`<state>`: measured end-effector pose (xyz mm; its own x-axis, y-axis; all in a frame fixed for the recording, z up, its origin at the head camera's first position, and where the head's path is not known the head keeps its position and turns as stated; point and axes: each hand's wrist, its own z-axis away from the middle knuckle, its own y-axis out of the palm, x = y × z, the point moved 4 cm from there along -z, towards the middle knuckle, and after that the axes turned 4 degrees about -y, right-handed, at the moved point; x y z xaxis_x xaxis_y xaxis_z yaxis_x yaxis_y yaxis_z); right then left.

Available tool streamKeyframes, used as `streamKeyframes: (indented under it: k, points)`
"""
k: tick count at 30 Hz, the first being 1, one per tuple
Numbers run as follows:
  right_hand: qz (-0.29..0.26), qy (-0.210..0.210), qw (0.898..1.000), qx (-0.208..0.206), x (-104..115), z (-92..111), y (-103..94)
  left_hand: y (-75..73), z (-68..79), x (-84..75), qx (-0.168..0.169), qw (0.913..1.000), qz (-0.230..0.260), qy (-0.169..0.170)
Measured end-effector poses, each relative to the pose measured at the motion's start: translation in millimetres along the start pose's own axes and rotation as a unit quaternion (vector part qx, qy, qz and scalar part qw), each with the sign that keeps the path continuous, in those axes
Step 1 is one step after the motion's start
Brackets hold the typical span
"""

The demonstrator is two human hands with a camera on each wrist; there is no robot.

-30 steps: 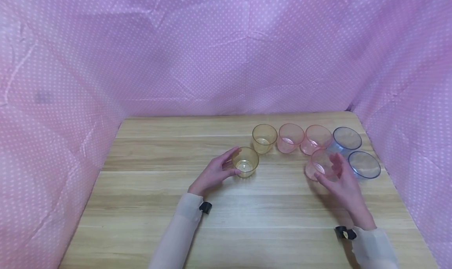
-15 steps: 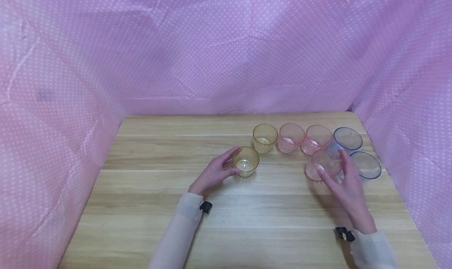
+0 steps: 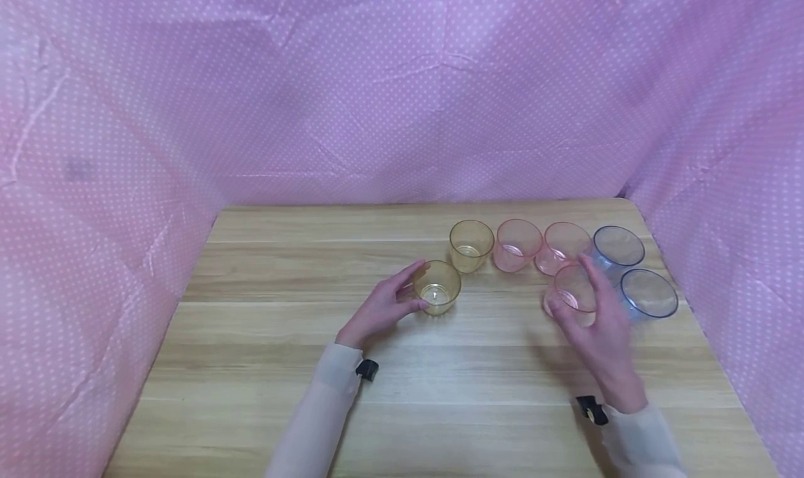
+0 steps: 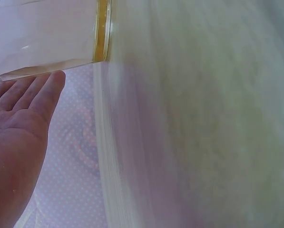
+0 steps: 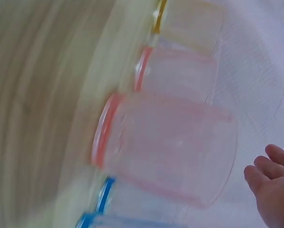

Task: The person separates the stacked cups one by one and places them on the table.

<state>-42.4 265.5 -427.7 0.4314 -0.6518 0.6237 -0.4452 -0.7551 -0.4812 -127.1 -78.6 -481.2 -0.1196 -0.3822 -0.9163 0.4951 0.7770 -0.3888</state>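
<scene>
My left hand point(image 3: 380, 310) holds the nearer clear yellow cup point(image 3: 440, 293), thumb on its near side and fingers at its far side. In the left wrist view the fingers lie along the wall of that cup point(image 4: 51, 35). My right hand point(image 3: 603, 335) hovers over the front pink cup point(image 3: 573, 296), thumb and fingers spread and nothing gripped. The right wrist view has the right hand's fingertips point(image 5: 257, 176) apart from the pink cup point(image 5: 168, 147), which stands upright on the table.
Along the back of the wooden table point(image 3: 283, 275) stand another yellow cup point(image 3: 470, 251), two pink cups point(image 3: 518, 244) point(image 3: 561, 249) and a blue cup point(image 3: 618, 246). A second blue cup point(image 3: 649, 295) is right of the front pink one. Pink dotted cloth point(image 3: 402, 101) surrounds the table.
My right hand, its fingers around the front pink cup's rim a second ago, has risen off it and shifted left. The left hand and its yellow cup stay put.
</scene>
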Motion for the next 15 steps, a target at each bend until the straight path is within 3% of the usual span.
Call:
streamKeyframes:
  k: [5, 15]
  points:
    - [-0.048, -0.042, 0.998, 0.017, 13.1, -3.5, 19.6, 0.7, -0.2, 0.9, -0.002, 1.0, 0.003, 0.005]
    - [-0.105, -0.061, 0.988, 0.093, 36.7, -2.7, 58.8, 2.0, 0.9, -0.3, -0.002, 0.9996, 0.028, 0.007]
